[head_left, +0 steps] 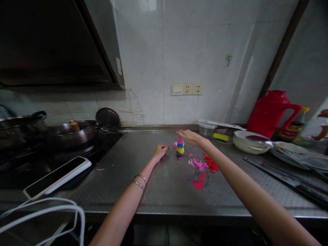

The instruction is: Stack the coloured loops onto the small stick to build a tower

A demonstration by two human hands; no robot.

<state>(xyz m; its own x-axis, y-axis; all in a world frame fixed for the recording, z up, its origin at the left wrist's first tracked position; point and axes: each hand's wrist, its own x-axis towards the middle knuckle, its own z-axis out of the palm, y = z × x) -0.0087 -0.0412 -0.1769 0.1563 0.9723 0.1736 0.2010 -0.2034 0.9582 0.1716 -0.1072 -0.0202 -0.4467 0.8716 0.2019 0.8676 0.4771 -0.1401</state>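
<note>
A small figure wrapped in pink, yellow and blue bands point(180, 147) stands upright on the steel counter point(164, 191). My right hand point(191, 137) hovers flat and open just behind and to the right of it, with the fingertips reaching over its top. My left hand point(161, 151) rests low on the counter to the left of the figure, with its fingers gathered. Whether they pinch anything is too small to tell. Pink strands point(197, 165) and red shreds point(211, 163) lie scattered to the right of the figure.
A black hob with dark pans point(71, 134) lies to the left, and a phone point(57, 177) sits near a white cable point(43, 213). Stacked plates point(249, 142), a red jug point(270, 114) and a long knife point(282, 177) stand to the right. Tiled wall lies behind.
</note>
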